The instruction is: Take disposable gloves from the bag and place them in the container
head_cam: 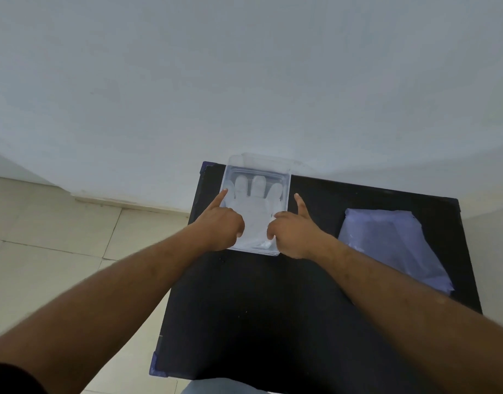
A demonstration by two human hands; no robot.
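Note:
A clear plastic container [286, 177] stands at the far left of the black table. A translucent disposable glove [256, 206] lies flat inside it, fingers pointing away from me. My left hand [219, 223] is at the container's left side, index finger stretched along the rim, thumb and curled fingers pinching the glove's cuff. My right hand [295, 231] mirrors it at the right side, index finger up along the rim and thumb on the cuff. The bluish plastic bag [392, 245] lies flat to the right, apart from both hands.
The black table [259, 308] stands against a white wall, with tiled floor [60, 237] to its left. The table's left edge runs just beside the container. A bare dark stretch of tabletop lies between me and the container.

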